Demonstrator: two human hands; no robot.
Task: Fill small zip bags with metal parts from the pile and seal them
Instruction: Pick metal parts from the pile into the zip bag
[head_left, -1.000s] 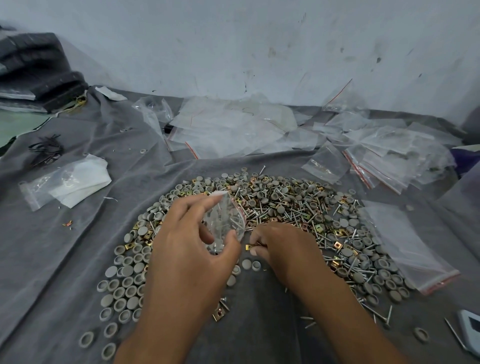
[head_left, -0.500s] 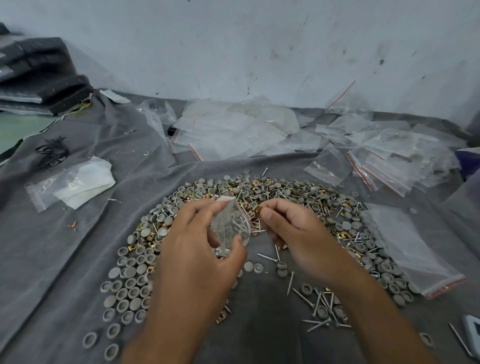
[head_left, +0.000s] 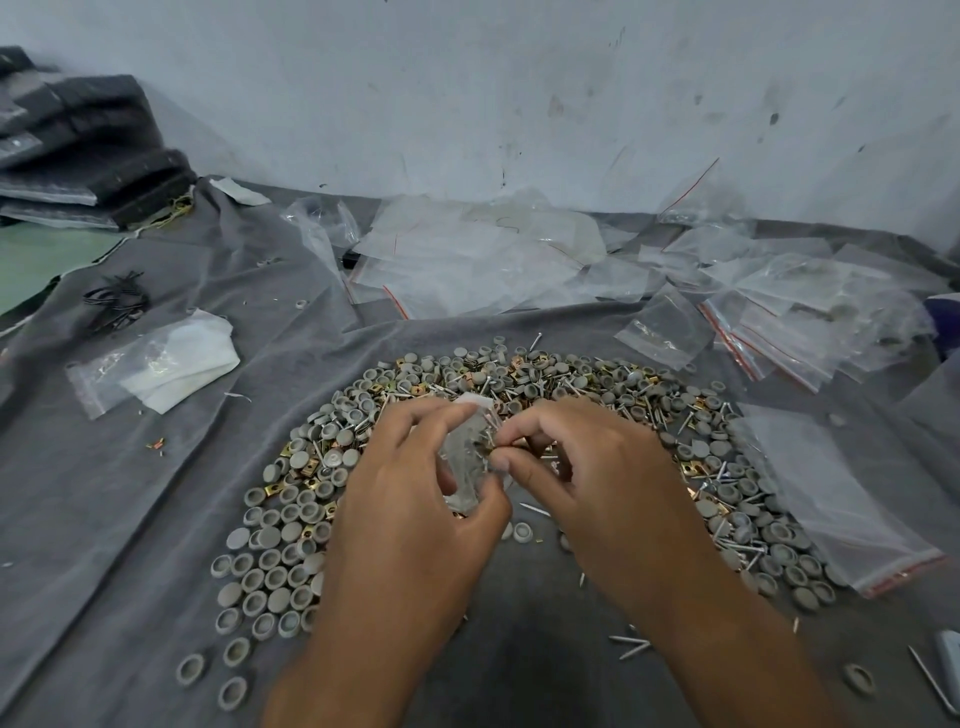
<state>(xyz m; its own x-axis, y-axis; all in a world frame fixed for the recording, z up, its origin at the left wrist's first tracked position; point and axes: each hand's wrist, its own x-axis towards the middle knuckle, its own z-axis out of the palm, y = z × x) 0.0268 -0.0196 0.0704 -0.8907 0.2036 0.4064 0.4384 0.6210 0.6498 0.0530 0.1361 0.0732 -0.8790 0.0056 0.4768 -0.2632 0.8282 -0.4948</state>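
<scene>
My left hand (head_left: 410, 514) holds a small clear zip bag (head_left: 466, 457) upright between thumb and fingers, above the near edge of the pile. My right hand (head_left: 597, 488) pinches small metal parts at the bag's mouth, fingertips touching its rim. The pile of metal parts (head_left: 571, 384), grey round caps, nails and brass clips, spreads in an arc on the grey cloth (head_left: 130, 519) around both hands. Part of the bag is hidden behind my left fingers.
Several empty zip bags (head_left: 467, 260) lie heaped near the wall, more at the right (head_left: 810, 317). One larger bag (head_left: 831, 499) lies on the pile's right edge. A bag with white paper (head_left: 156, 364) lies at left. Dark folded material (head_left: 88, 150) is stacked far left.
My right hand rose from the cloth near the pile's front and came up to the bag's mouth with parts pinched. My left hand kept holding the bag upright.
</scene>
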